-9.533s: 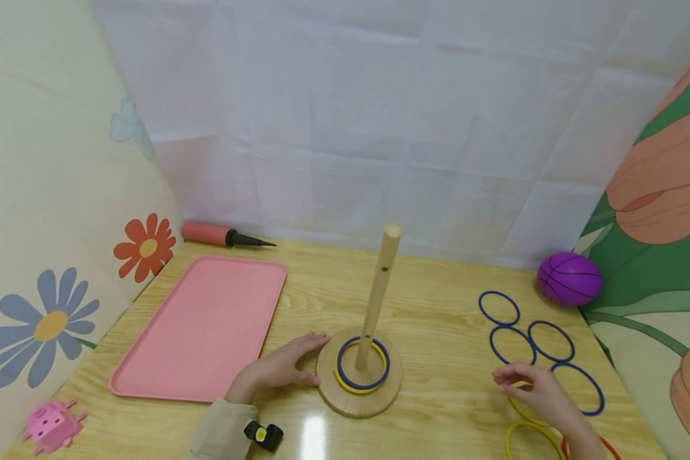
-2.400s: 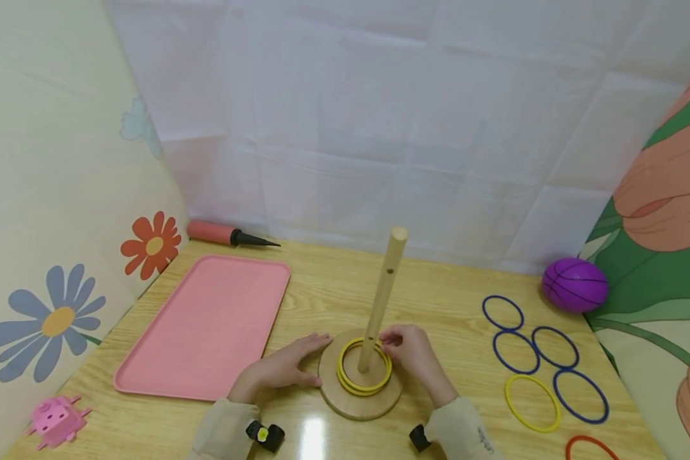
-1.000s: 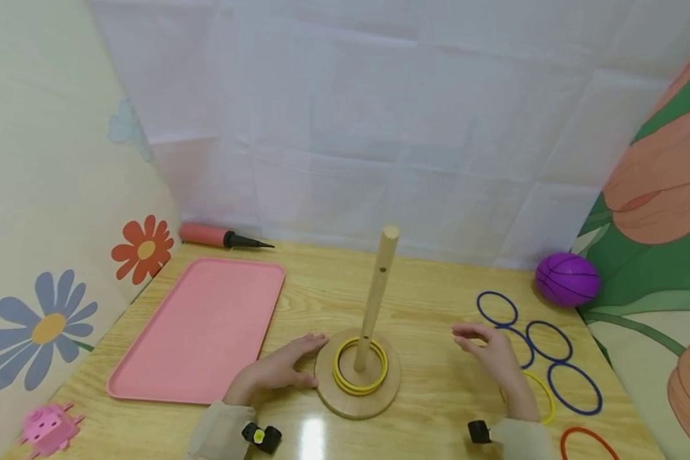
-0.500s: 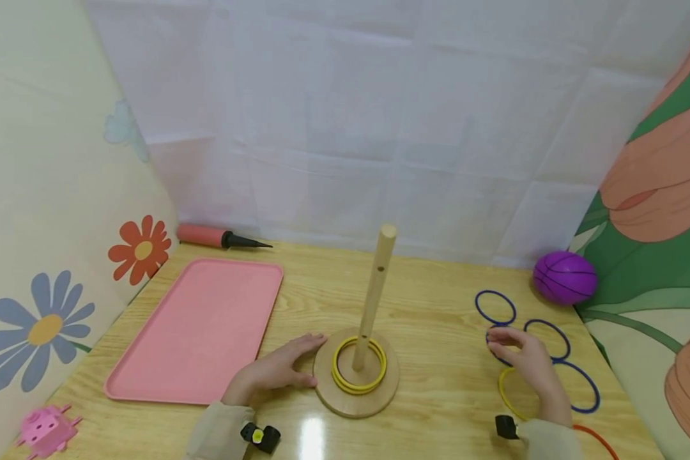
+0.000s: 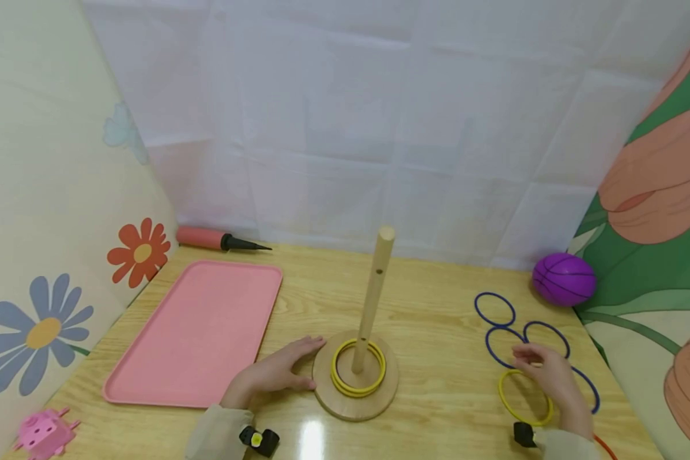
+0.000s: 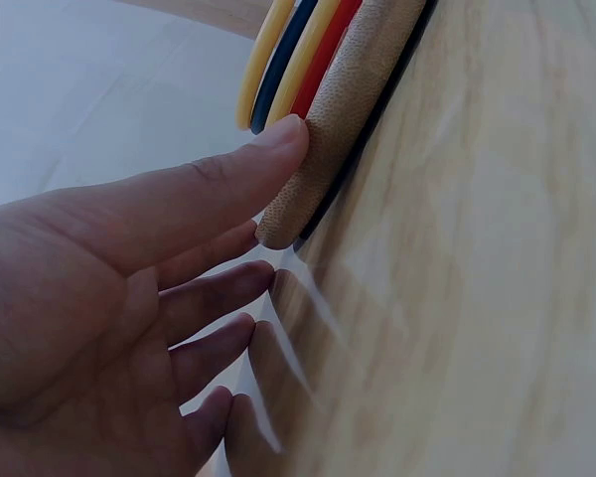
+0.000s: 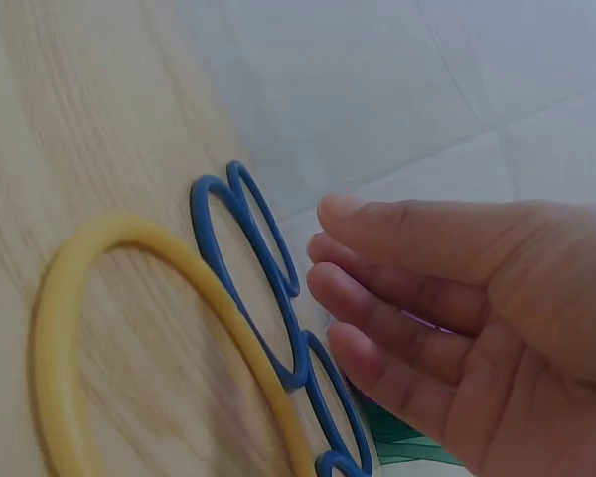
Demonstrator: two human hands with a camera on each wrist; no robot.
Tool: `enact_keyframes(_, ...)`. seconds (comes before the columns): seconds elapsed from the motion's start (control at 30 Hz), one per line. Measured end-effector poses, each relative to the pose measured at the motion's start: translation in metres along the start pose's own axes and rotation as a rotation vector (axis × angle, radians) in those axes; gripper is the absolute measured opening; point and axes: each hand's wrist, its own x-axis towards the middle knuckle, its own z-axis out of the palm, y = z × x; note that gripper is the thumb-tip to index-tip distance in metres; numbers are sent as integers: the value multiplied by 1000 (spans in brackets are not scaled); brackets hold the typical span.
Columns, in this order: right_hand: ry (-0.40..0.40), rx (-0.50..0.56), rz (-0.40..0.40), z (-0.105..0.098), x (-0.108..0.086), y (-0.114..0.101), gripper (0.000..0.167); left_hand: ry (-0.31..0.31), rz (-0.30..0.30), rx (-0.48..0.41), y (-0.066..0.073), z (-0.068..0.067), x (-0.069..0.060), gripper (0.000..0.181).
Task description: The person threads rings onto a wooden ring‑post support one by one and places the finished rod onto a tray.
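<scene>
A wooden post rises from a round wooden base. Stacked round its foot are thin rings; the left wrist view shows yellow, a dark blue ring, yellow and a red ring lowest. My left hand touches the base's left edge, thumb and fingers spread. At the right, my right hand hovers with loosely bent fingers and nothing in its grasp. Below it lies a yellow ring on the table. Several blue rings lie just beyond, one partly hidden by the hand.
A pink tray lies at the left, with a red-and-black hand pump behind. A pink spotted toy sits front left, a purple ball back right. Part of a red ring shows beside the right wrist.
A yellow ring has come onto the stack, above the blue one. My right hand has since left the post and moved right, over the loose yellow ring. The left hand stays at the base.
</scene>
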Motion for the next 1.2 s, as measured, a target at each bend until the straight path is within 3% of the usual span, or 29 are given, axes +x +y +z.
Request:
enact_keyframes(0.23,-32,-14,66,0,0,5,26,-1,7,2,1,0,-1,82)
enact_keyframes(0.47,-7,-43,88,1,0,9,15,-8,6,-1,2,0,0,82)
enact_keyframes(0.67,-53,-70,123,4,2,13,12,1,17,1,3,0,0,82)
enact_keyframes(1.2,-115,-42,107,8,1,18,10,-6,10,-23,1,-1,0,82)
